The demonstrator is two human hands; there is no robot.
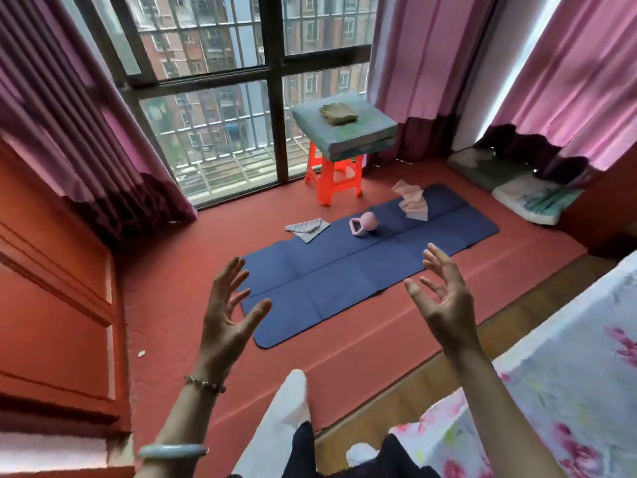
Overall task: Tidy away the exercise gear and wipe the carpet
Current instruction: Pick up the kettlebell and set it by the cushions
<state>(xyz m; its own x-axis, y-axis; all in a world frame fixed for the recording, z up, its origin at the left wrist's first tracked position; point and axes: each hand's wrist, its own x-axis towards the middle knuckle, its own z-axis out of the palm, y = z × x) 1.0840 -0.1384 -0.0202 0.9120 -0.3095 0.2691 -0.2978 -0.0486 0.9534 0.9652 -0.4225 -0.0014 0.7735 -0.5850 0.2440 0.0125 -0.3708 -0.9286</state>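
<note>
Okay, both hands up and empty: my left hand (227, 305) and right hand (444, 298) have fingers spread wide, palms facing each other, hovering above the near end of the blue mat (344, 270). Pink kettlebell (363, 225) lies tipped on the mat's far half, crumpled pink cloth (412, 201) at the mat's far end, grey cloth (306, 229) on the red carpet (344, 357) at the mat's left edge. Orange stool (332, 177) stands just beyond the mat, carrying a folded pad (362, 132) with an olive cloth (337, 113) on top.
</note>
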